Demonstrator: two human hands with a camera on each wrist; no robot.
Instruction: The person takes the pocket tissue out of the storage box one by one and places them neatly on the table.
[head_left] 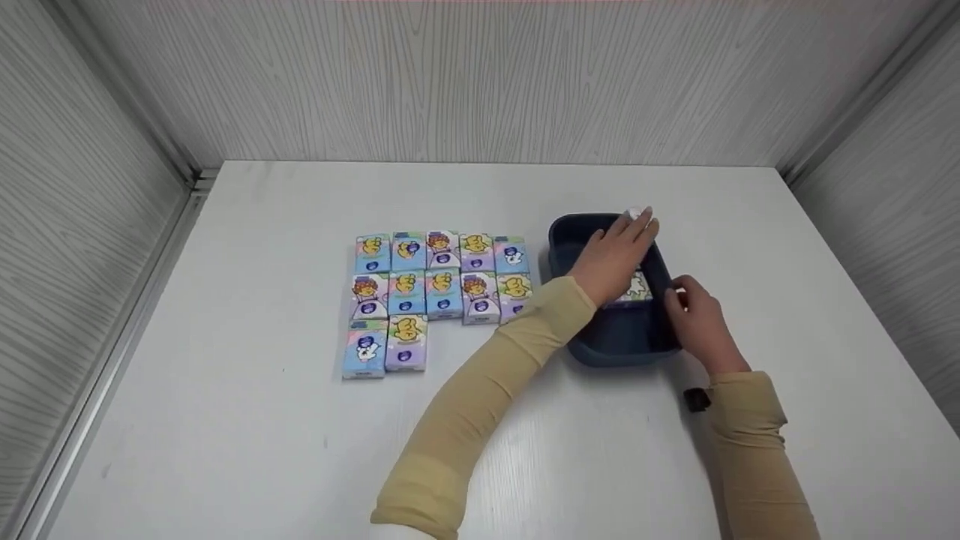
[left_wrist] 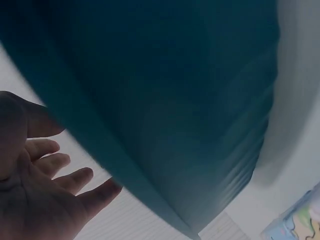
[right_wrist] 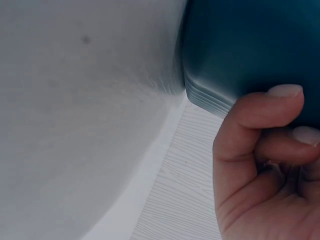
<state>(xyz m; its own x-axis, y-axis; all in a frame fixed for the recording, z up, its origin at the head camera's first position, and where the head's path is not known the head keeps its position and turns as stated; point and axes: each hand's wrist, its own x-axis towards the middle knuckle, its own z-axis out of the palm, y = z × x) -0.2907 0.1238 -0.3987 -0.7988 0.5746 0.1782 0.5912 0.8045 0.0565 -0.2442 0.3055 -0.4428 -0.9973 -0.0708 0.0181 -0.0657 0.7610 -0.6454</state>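
Note:
A dark blue plastic bin [head_left: 619,356] stands on the table right of centre. My left hand [head_left: 616,255] reaches over it with extended fingers, their tips at the far right corner beside a small white item [head_left: 634,213], mostly covered. In the left wrist view that hand [left_wrist: 47,185] shows loosely spread fingers past the bin's rim. Under the palm, a printed tissue pack [head_left: 637,289] lies inside the bin, partly hidden. My right hand [head_left: 697,322] holds the bin's right side at the rim; the right wrist view shows its curled fingers [right_wrist: 270,107] against the blue wall.
Left of the bin, several small printed packs [head_left: 406,292] lie in rows on the white table [head_left: 247,420]. Pale wood-grain panels [head_left: 480,82] enclose the back and sides. A small black object [head_left: 697,400] sits at the right cuff.

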